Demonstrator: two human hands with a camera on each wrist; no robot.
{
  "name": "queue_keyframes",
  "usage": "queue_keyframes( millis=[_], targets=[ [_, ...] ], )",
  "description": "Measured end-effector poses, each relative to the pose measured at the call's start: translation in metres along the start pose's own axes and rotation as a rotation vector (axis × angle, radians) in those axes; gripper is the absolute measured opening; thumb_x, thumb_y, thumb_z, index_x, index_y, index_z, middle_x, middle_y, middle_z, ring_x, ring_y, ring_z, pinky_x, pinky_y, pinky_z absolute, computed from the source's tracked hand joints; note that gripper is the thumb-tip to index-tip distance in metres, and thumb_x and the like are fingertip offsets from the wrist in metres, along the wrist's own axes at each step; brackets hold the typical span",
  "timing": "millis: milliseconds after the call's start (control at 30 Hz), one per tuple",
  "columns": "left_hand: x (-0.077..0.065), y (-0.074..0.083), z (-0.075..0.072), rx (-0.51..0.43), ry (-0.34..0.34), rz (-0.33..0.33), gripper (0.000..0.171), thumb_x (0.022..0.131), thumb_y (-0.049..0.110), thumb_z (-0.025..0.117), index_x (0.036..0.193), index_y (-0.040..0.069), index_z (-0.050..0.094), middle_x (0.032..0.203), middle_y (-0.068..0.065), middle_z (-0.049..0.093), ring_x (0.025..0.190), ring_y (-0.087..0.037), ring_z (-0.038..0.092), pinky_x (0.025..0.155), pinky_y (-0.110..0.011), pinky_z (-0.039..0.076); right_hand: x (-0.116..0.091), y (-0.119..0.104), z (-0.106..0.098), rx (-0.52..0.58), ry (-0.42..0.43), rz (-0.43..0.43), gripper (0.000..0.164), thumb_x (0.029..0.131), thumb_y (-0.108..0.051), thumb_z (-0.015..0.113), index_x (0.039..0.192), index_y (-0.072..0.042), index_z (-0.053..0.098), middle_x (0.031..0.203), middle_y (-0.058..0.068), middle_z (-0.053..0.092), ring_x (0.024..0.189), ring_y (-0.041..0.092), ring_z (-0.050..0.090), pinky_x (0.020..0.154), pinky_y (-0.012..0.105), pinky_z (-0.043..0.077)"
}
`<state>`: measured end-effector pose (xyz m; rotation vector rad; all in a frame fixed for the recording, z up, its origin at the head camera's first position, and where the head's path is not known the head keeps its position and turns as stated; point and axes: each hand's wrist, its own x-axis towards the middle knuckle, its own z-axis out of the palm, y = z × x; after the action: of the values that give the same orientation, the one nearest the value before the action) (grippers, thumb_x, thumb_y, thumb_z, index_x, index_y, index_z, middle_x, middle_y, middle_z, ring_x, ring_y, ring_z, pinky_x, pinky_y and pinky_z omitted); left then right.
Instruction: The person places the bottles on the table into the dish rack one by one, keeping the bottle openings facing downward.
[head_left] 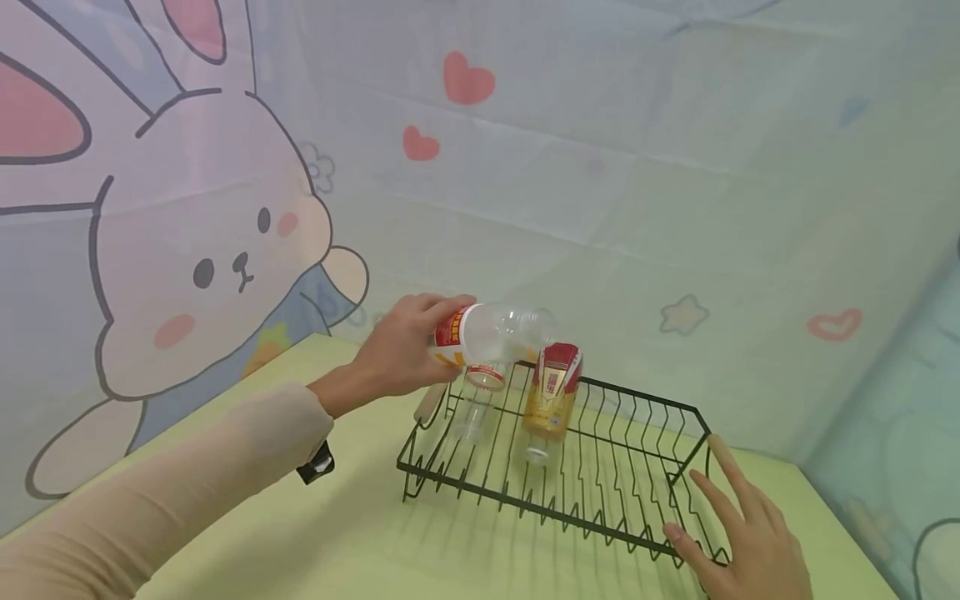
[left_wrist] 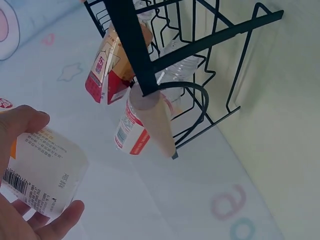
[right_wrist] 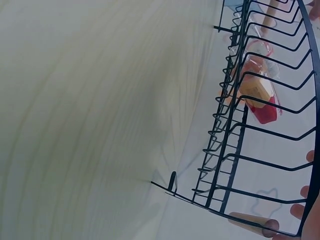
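My left hand (head_left: 405, 346) grips a clear plastic bottle (head_left: 510, 333) around its red, white and orange label. This bottle lies nearly level above the back left of a black wire dish rack (head_left: 540, 505), its neck pointing right. Inside the rack, two bottles rest neck down at a slant: a clear one (head_left: 472, 412) at the left and one with a red and yellow label (head_left: 553, 392) beside it. At the rack's right end, my right hand (head_left: 753, 533) has its fingers spread, the index fingertip at the corner; whether it touches the wire is hard to tell.
The rack stands on a pale green table (head_left: 300, 517). Wooden handles (right_wrist: 252, 223) sit at its ends. Behind rises a cloth backdrop (head_left: 637, 167) with a cartoon rabbit, hearts and stars. A dark band (head_left: 317, 463) shows under the left wrist.
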<state>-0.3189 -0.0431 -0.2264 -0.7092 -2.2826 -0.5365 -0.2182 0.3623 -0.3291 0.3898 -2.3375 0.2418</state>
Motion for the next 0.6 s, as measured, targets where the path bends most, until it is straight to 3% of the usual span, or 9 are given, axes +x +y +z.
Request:
queue_keyframes(
  millis=[333,600],
  targets=[
    [0.009,0.017,0.007,0.045,-0.012,0.145,0.078,0.061,0.027,0.078,0.13,0.033,0.041,0.112,0.003,0.048,0.109,-0.019,0.038,0.066,-0.032,0.049,0.002,-0.006,-0.004,0.054,0.003,0.02,0.076,0.068,-0.046,0.071,0.132,-0.014,0.044,0.147,-0.005,0.021,0.114,0.037,0.036,0.082,0.054,0.028],
    [0.014,0.03,0.01,0.092,-0.021,0.225,0.081,0.061,0.027,0.079,0.131,0.032,0.04,0.113,0.002,0.047,0.108,-0.019,0.039,0.064,-0.032,0.05,0.012,-0.025,-0.014,0.11,0.006,0.058,0.087,0.066,-0.045,0.073,0.14,-0.027,0.029,0.146,0.002,0.024,0.116,0.039,0.034,0.082,0.057,0.028]
  ],
)
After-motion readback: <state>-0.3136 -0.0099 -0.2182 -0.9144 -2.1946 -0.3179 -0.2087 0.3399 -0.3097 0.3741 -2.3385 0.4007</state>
